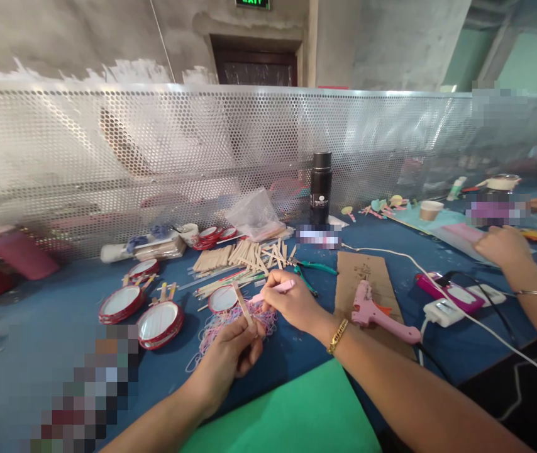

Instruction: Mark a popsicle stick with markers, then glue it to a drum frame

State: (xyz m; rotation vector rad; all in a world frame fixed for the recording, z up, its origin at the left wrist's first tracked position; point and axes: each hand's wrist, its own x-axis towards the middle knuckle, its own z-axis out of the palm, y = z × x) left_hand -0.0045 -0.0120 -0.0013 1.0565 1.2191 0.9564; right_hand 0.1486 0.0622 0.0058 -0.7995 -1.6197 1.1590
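Between the thumb and fingers of my left hand [235, 352] is a flat wooden stick [241, 301], tilted up and away. My right hand [292, 303] grips a pink pen [273, 290], its tip close to the stick. Under and behind both hands lies a tangle of pastel cords [209, 333]. A round white disc with a red rim [222, 299] sits just beyond the stick. Behind it, many plain wooden sticks [254, 255] are heaped. A green sheet [287, 415] lies in front of my hands.
Red-rimmed discs [158, 322] stand in stacks at left. At right are a pink glue gun [365, 308] on cardboard [346, 280], a power strip [448, 308] with cables, and another person's hands [507, 245]. Teal-handled pliers [315, 267] and a black bottle [321, 189] stand behind.
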